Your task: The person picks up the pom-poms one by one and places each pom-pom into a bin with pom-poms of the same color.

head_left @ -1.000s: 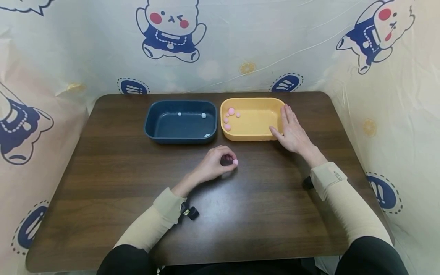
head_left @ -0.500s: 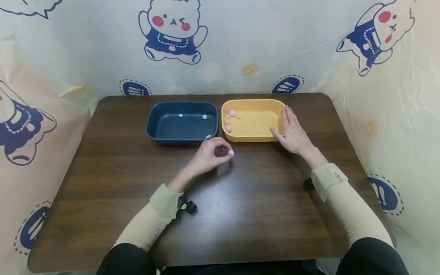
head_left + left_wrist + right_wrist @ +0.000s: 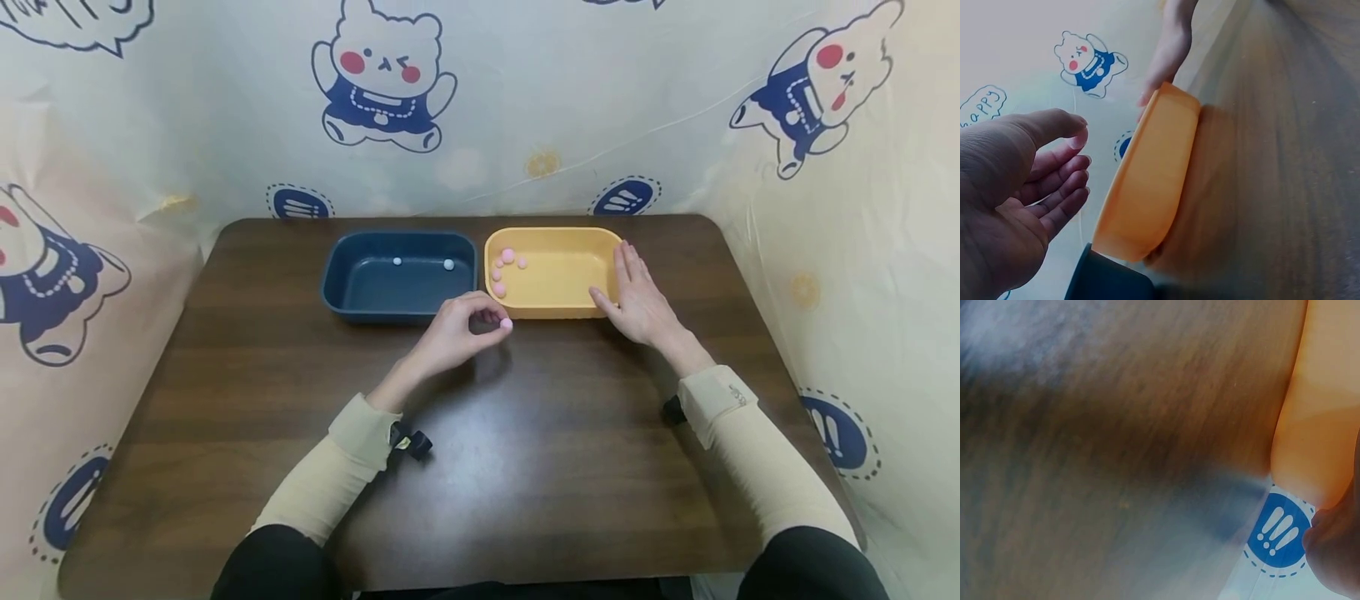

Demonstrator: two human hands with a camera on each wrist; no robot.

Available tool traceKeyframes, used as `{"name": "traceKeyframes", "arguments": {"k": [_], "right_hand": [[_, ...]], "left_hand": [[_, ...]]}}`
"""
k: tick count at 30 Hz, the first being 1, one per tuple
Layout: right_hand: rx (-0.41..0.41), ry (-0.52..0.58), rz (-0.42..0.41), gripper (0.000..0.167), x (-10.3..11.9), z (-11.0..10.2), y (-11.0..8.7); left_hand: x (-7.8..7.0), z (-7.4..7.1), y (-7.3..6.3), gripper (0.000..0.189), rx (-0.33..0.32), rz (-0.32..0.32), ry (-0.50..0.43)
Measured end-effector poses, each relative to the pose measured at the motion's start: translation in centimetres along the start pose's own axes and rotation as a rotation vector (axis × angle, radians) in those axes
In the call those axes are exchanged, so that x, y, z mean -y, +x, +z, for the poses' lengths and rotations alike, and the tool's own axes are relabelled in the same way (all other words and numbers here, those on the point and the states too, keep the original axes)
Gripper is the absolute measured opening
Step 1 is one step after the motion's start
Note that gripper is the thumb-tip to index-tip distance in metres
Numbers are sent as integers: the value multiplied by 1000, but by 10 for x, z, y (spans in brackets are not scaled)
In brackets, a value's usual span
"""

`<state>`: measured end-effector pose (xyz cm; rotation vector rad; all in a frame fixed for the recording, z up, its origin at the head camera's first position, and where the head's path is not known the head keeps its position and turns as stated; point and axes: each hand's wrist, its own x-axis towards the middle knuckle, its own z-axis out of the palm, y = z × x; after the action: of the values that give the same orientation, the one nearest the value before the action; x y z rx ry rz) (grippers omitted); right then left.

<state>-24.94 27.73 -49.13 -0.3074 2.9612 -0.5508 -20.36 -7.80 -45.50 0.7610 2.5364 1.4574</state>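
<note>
My left hand (image 3: 456, 333) pinches a small pink ball (image 3: 507, 324) between thumb and fingertips, just in front of the yellow tray's near left corner. In the left wrist view the curled left hand (image 3: 1029, 187) is beside the yellow tray (image 3: 1154, 175); the ball is hard to make out there. My right hand (image 3: 643, 310) rests against the right end of the yellow tray (image 3: 555, 313), its fingers straight and thumb spread over the near rim. Several pink balls (image 3: 507, 256) lie along that tray's left side.
A dark blue tray (image 3: 397, 290) stands directly left of the yellow one. Inside it are a white ball (image 3: 448, 265) and a smaller white ball (image 3: 397, 261). Both trays sit near the back of the brown wooden table (image 3: 570, 467), before a cartoon-print curtain (image 3: 487, 100).
My left hand has moved forward and slightly left, bringing the pink ball closer to the yellow tray. It now covers a white piece in the blue tray's near corner. My right hand stays put.
</note>
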Motion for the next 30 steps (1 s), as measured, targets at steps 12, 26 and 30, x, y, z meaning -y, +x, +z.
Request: {"name": "traceKeyframes", "arguments": {"k": [12,26,30], "right_hand": [[-9,9,-16,102,-1,2,-1],[-17,4,-21,101,0,1,0],[-6,16,-13,101,-1,1,-2]], "left_hand": [[2,-4,15,19,-41,32,14],[8,2,34,15,-48,39,12],[8,6,39,15,-62,45,56]]}}
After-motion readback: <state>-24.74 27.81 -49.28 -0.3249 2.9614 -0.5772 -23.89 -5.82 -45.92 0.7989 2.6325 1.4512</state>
